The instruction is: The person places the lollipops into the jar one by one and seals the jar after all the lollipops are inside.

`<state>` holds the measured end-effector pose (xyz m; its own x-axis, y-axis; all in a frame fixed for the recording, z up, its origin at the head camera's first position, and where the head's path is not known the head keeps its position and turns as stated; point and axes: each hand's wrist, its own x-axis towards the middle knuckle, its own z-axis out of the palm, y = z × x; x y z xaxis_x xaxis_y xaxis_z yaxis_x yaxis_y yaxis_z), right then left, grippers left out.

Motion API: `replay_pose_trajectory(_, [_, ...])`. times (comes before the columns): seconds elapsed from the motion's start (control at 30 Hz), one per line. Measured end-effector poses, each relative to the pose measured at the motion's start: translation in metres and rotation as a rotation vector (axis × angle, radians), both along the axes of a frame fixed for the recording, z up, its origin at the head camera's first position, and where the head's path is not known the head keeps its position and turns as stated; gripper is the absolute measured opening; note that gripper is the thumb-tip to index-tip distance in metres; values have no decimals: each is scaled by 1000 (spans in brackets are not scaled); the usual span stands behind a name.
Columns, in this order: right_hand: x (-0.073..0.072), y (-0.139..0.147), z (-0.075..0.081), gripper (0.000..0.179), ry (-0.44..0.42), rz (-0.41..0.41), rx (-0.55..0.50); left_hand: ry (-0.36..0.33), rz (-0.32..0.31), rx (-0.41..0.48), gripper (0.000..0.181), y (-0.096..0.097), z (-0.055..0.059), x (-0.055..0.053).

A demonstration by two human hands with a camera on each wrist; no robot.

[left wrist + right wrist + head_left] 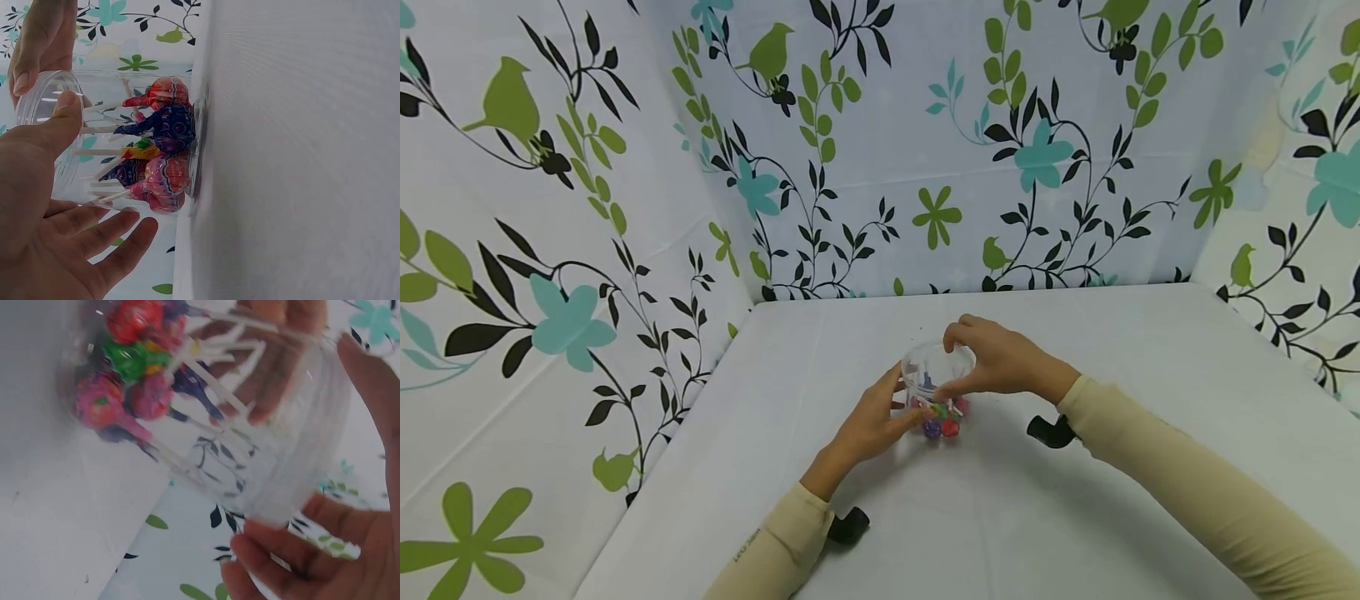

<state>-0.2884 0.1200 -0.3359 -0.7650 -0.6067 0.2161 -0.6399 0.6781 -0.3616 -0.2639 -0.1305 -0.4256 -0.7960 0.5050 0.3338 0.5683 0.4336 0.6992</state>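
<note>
A clear plastic jar (919, 383) stands upright on the white table, with several wrapped lollipops (169, 131) inside, heads down and white sticks up. Red, blue, pink and green wrappers show through its wall. My left hand (865, 425) holds the jar from the left, thumb on the near side near the neck and fingers round the far side. From the right, my right hand (1003, 360) grips the clear lid (47, 100) at the jar's top, with thumb and fingers on opposite sides of its rim.
A white cloth covers the table (760, 417). Patterned curtains (865, 167) with leaves and birds hang behind it and at both sides. Black wrist devices (850, 527) sit beneath both beige sleeves (1180, 475).
</note>
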Motion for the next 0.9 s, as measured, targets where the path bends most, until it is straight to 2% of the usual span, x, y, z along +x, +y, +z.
replay_pose_trajectory(0.1, [5, -3, 2, 80, 25, -52, 52, 1, -2, 3, 85, 0, 1, 0])
replay_pose_trajectory(0.3, [-1, 8, 8, 59, -76, 71, -20, -14, -5, 2, 84, 0, 2, 0])
replay_pose_trajectory(0.37, [-3, 10, 7, 56, -91, 77, -41, -14, -4, 1, 84, 0, 2, 0])
replay_pose_trajectory(0.47, [-1, 5, 4, 62, -41, 23, -33, -6, -3, 5, 84, 0, 3, 0])
replay_pose_trajectory(0.6, [5, -4, 1, 74, 49, -78, 52, -2, -3, 14, 85, 0, 5, 0])
replay_pose_trajectory(0.67, [7, -5, 2, 75, 53, -87, 79, -1, -6, 15, 85, 0, 4, 0])
replay_pose_trajectory(0.83, [4, 3, 5, 58, -16, 34, 9, 3, -16, 12, 85, 1, 1, 0])
replay_pose_trajectory(0.9, [4, 4, 5, 57, -24, 56, -16, 5, -11, 9, 85, 1, 1, 1])
